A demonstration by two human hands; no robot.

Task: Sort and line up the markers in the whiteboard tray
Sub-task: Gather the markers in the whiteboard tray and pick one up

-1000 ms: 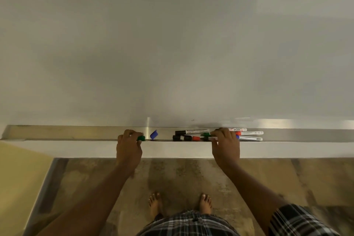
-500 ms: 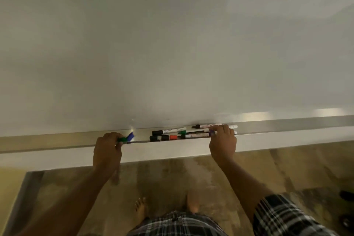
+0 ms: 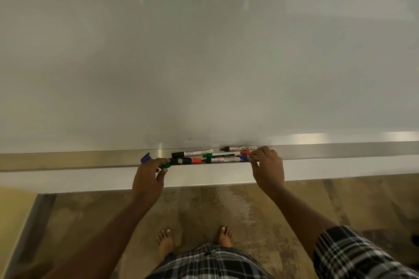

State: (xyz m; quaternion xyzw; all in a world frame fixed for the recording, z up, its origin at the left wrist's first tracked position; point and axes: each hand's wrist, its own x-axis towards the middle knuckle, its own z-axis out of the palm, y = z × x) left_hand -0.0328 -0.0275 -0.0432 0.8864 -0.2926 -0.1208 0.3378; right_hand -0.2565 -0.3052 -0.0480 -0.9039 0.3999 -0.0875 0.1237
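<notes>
A pale whiteboard [image 3: 204,52] fills the upper view, and a metal tray [image 3: 68,158] runs along its foot — below it lies mottled brown floor [image 3: 226,206]. On the tray, leftmost, a purple cap [image 3: 145,157] lies loose. Just right of it the left hand [image 3: 148,179] pinches a green-capped marker [image 3: 166,165]. Right again, the markers [image 3: 210,155] lie bunched in rough rows. At their right end the right hand [image 3: 267,169] grasps marker ends — which ones I cannot tell.
</notes>
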